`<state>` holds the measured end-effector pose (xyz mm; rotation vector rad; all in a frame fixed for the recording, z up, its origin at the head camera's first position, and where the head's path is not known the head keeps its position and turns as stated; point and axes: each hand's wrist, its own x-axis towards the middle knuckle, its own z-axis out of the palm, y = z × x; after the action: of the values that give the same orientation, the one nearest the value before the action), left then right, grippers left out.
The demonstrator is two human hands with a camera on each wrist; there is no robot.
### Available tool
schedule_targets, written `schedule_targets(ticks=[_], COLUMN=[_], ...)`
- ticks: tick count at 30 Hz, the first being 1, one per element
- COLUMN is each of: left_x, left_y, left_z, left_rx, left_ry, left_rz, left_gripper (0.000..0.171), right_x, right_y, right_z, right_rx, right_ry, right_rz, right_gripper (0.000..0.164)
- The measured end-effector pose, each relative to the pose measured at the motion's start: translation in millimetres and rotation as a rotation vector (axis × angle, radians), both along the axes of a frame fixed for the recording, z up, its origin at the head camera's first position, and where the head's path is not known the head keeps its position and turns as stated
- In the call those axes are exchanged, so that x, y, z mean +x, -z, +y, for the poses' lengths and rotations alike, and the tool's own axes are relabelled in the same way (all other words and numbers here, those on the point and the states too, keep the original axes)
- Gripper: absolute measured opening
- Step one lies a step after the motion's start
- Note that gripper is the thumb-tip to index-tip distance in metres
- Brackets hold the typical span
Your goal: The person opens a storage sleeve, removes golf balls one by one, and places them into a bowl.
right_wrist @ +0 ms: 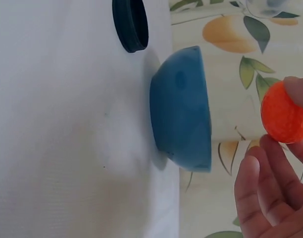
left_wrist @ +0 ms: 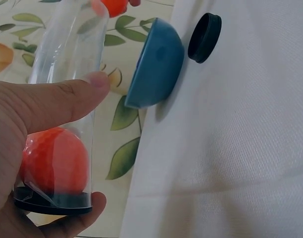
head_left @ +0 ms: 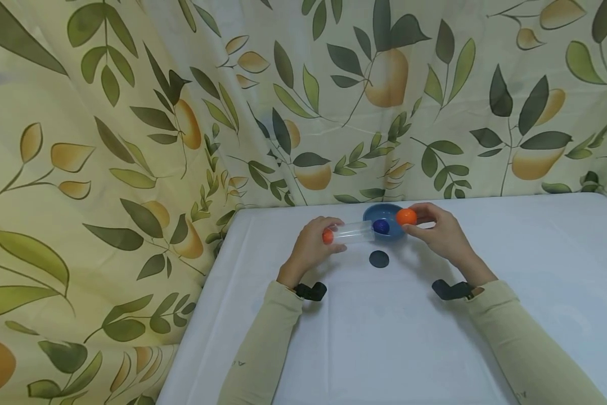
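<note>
My left hand [head_left: 313,243] grips a clear plastic tube [head_left: 356,232], which lies tilted in the head view. At the tube's dark-capped end sits an orange-red dimpled ball [left_wrist: 56,161]. The tube's other end points toward a blue bowl [right_wrist: 178,111]. My right hand [head_left: 442,232] pinches a bright orange dimpled ball [right_wrist: 285,113] between thumb and fingers, over the bowl's right rim. A dark purple-blue ball [head_left: 381,226] shows in the bowl, close by the tube's mouth. In front of the bowl, a round dark lid [head_left: 379,259] rests on the table.
A white cloth covers the table [head_left: 384,349]. Behind it and to the left hangs a curtain [head_left: 262,140] printed with leaves and fruit. Black wrist-worn cameras stick out below both hands.
</note>
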<state>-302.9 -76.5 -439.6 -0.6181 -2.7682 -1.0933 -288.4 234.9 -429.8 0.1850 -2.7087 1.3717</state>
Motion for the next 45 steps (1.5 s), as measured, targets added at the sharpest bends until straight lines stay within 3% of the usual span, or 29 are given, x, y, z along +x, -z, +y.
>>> schedule_targets(ticks=[21, 38, 45], left_x=[1.6, 0.0, -0.6], left_y=[0.8, 1.6, 3.4], left_z=[2.3, 3.9, 2.9], left_rx=[-0.010, -0.013, -0.020], left_ry=[-0.004, -0.010, -0.002], left_rz=[-0.031, -0.038, -0.027], left_gripper=[0.054, 0.054, 0.054], right_x=[-5.1, -28.8, -35.4], right_y=[8.2, 15.5, 24.4], right_z=[-2.5, -7.3, -6.2], right_rx=[0.027, 0.050, 0.047], right_ry=[0.037, 0.060, 0.070], right_rz=[0.005, -0.002, -0.074], right_gripper=[0.060, 0.059, 0.062])
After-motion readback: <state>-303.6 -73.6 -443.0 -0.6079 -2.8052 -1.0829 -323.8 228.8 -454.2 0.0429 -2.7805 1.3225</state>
